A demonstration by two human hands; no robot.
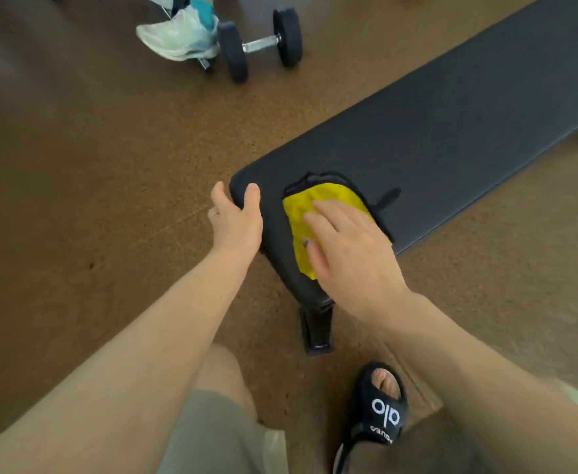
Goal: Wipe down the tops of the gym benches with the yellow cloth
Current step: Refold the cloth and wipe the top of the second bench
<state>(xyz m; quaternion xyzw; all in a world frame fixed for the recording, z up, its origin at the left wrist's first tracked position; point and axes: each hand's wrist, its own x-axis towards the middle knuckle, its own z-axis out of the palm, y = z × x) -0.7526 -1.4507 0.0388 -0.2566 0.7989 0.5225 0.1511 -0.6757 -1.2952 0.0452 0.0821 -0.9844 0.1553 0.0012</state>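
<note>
While the left hand [238, 222] grips the black padded gym bench's [451, 114] near corner, the right hand's [350, 249] spread fingers press the crumpled yellow cloth [309, 208] flat; a black dumbbell [260, 44] lies far left.

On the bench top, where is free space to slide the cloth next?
The bench top is bare from the yellow cloth to its far end. The near end is crowded: the right hand presses the cloth, and the left hand grips the corner.
</note>
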